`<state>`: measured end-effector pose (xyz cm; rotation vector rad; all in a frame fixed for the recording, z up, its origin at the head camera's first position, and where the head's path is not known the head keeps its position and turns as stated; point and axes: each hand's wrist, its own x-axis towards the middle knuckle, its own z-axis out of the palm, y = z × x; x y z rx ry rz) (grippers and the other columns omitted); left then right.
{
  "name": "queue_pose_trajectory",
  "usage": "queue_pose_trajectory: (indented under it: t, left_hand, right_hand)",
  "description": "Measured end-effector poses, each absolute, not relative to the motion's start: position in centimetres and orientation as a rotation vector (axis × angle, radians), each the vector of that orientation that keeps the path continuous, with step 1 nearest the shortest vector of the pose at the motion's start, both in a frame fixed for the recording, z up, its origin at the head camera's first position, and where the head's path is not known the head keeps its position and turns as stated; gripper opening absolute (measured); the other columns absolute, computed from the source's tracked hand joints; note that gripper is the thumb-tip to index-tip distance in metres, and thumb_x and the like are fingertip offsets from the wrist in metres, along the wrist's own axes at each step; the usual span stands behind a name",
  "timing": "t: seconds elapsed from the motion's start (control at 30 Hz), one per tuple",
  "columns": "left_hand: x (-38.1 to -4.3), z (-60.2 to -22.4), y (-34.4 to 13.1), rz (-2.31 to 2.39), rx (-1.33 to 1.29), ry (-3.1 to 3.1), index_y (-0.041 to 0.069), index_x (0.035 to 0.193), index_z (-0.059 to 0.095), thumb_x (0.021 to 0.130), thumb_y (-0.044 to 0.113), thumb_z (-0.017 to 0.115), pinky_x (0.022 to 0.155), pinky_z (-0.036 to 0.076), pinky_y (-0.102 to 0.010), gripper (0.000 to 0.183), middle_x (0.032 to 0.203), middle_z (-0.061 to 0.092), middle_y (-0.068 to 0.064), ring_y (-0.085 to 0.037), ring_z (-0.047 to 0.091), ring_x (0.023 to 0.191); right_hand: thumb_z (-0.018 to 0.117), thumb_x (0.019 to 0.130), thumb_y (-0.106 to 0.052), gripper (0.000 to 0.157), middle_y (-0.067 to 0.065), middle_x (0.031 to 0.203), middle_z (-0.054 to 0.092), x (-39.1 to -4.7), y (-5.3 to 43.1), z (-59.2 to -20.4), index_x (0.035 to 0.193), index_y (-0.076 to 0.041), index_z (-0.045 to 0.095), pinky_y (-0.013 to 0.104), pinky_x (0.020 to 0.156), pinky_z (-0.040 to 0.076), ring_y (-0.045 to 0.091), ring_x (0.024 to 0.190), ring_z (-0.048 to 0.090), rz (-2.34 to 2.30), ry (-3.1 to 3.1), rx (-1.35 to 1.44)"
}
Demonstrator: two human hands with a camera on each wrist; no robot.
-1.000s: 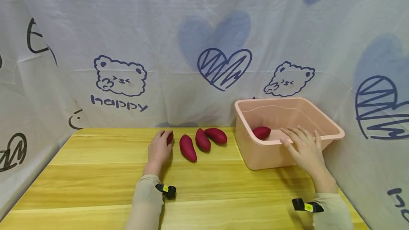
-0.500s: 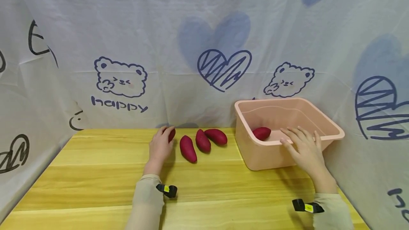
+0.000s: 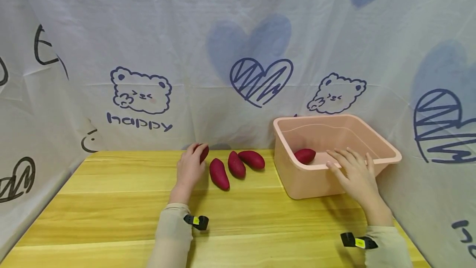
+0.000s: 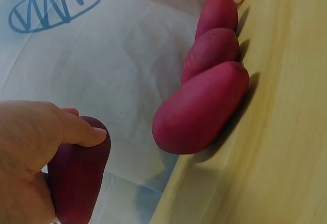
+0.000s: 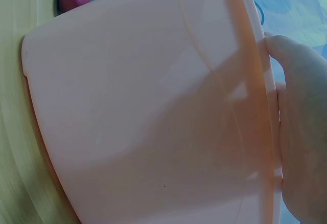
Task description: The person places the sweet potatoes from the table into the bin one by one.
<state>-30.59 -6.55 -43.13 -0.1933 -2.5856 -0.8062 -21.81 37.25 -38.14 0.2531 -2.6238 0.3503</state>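
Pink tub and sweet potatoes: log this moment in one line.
left grip: holds sweet potato; right grip: rests on near rim of tub; inside: one sweet potato visible; table: three sweet potatoes

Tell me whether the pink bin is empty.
No, a red sweet potato lies inside the pink bin.

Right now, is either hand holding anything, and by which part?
The left hand grips a sweet potato near one end; the right hand rests on the tub's rim.
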Motion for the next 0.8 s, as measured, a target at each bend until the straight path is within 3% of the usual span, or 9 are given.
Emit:
queue_pose_trajectory:
  t: [0.8]
  left_hand:
    - [-29.2,-40.5,-3.6,-0.729,-0.345,-2.527,0.021,0.134,0.059,0.086,0.008,0.069,0.092,0.047,-0.061,0.051,0.141,0.052,-0.014,-0.042,0.054,0.121]
  right_hand:
    - [0.043,0.101,-0.045,0.047,0.018,0.140,0.052,-22.0,37.4,-38.4,0.136,-0.017,0.055,0.070,0.112,0.004,0.044,0.135,0.034,0.338,-2.606,0.261]
